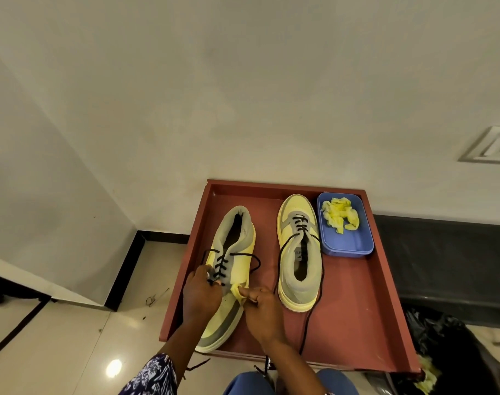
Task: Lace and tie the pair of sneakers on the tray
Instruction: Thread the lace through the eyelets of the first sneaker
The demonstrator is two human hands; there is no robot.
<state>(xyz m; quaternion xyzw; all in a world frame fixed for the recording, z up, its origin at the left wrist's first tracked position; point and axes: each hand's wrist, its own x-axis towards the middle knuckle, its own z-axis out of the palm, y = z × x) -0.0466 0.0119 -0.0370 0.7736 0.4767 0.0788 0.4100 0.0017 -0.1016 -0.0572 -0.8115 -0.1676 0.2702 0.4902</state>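
Two yellow-and-grey sneakers lie on a red-brown tray. The left sneaker points its toe toward me and is partly laced with a black lace whose loose ends loop out at both sides. My left hand presses on its lower laces and toe. My right hand pinches a yellow bit at that shoe's side near the toe. The right sneaker points away, laced only near the toe, and its black lace trails down over the tray's front edge.
A blue plastic box holding crumpled yellow paper sits at the tray's back right. A black bag with more yellow paper lies to the right of the tray. A wall stands right behind; tiled floor lies to the left.
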